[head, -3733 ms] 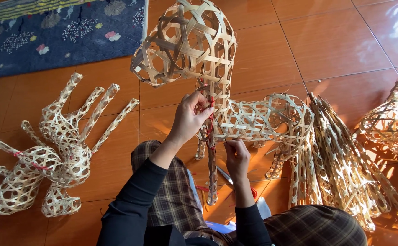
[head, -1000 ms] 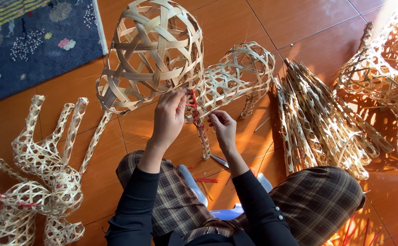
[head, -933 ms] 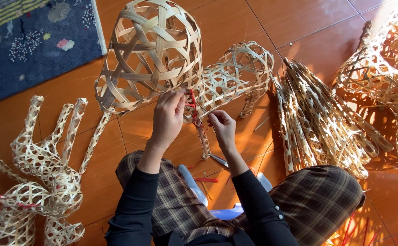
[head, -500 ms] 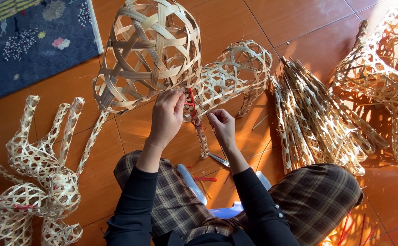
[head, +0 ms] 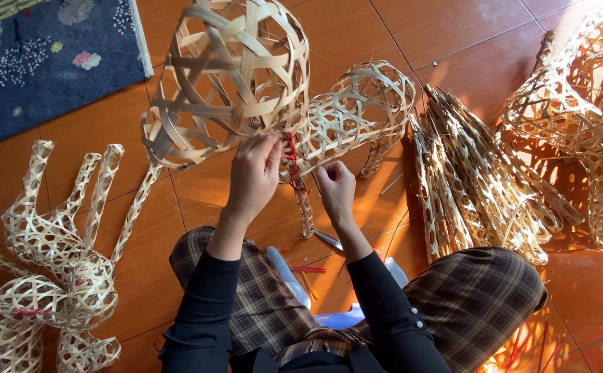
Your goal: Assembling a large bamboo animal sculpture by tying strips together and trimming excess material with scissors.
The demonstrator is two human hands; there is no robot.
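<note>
Woven bamboo figure held up over the orange tiled floor, just above the lap, its big round open-weave head joined to the tube-shaped body by a red tie. Left hand raised against the underside of the head, fingers pressed together and pinching the red tie at the joint. Right hand just beside it, fingertips closed on a thin strip under the body; exactly what is pinched too small to tell. Heap of woven bamboo cones lying near on the right. Second woven figure flat on the floor at the left. Dark blue rug at the upper left.
</note>
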